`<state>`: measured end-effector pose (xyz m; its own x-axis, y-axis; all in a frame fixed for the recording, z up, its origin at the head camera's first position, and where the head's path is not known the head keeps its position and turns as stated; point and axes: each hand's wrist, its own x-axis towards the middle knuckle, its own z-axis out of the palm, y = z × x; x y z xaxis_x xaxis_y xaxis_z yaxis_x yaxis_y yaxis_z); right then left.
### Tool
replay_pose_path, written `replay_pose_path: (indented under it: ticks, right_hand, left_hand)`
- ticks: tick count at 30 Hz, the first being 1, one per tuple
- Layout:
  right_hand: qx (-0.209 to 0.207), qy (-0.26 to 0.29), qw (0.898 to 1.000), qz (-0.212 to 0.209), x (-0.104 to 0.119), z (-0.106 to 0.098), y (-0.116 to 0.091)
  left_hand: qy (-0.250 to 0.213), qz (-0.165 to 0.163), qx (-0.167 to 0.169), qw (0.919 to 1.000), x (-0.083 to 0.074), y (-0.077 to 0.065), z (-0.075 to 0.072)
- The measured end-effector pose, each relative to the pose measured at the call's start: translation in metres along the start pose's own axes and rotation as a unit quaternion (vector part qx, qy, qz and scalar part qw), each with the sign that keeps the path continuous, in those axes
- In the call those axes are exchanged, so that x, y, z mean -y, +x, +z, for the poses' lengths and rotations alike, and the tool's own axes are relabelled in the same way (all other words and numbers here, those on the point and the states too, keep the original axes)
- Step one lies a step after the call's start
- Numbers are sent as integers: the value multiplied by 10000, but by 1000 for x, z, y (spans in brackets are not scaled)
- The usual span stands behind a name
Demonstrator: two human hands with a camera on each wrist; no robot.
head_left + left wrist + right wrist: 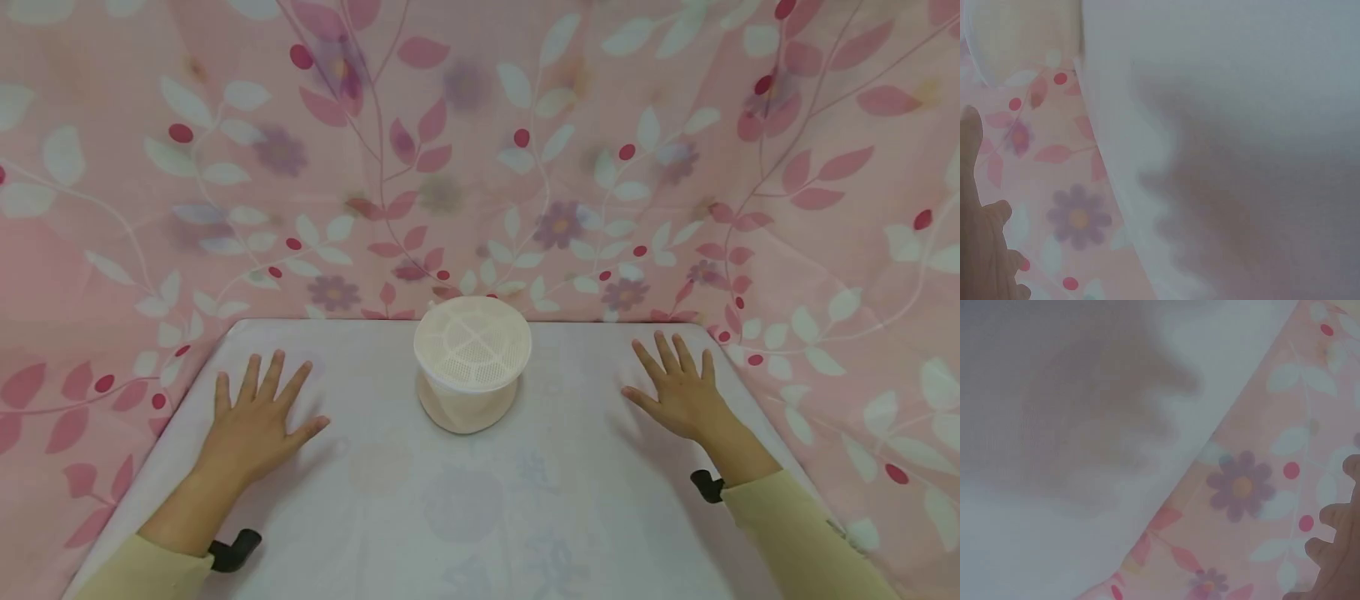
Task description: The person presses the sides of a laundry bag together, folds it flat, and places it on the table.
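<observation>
A cream round container [468, 410] with a pale perforated, mesh-like lid [474, 342] stands upright at the back middle of the table. To its left, my left hand [251, 429] is spread with straight fingers and holds nothing. My right hand [681, 398], also spread and holding nothing, is on the far side to the right. Both hands cast soft shadows on the cloth. Fingertips of the left hand [985, 231] show at the edge of the left wrist view, where part of the container [1025, 40] appears. Fingers of the right hand [1335, 544] edge into the right wrist view.
A white cloth with faint printing covers the table [450, 533]. Pink curtains [465, 150] with leaves and flowers hang along the back and both sides. A black band piece [236, 552] sits at the left wrist, another black piece [707, 486] at the right wrist.
</observation>
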<state>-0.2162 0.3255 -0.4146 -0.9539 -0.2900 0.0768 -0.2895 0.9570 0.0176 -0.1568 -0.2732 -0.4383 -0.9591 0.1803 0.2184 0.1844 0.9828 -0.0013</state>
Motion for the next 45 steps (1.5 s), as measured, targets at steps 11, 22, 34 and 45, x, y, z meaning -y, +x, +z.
replay_pose_path:
  ticks: [11,22,34,45]
  right_hand:
    - [-91,124,9999,-11,6,6,0]
    - [-216,388,9990,-45,14,11,-8]
    - [-506,775,9956,-162,25,16,-7]
    - [-758,1164,9898,-327,43,14,4]
  left_hand:
    - [-124,156,-48,9998,-15,1,4]
    - [-229,193,-127,9995,-28,4,9]
    - [-372,304,-282,9984,-42,11,14]
    - [-583,371,-293,9972,-63,24,15]
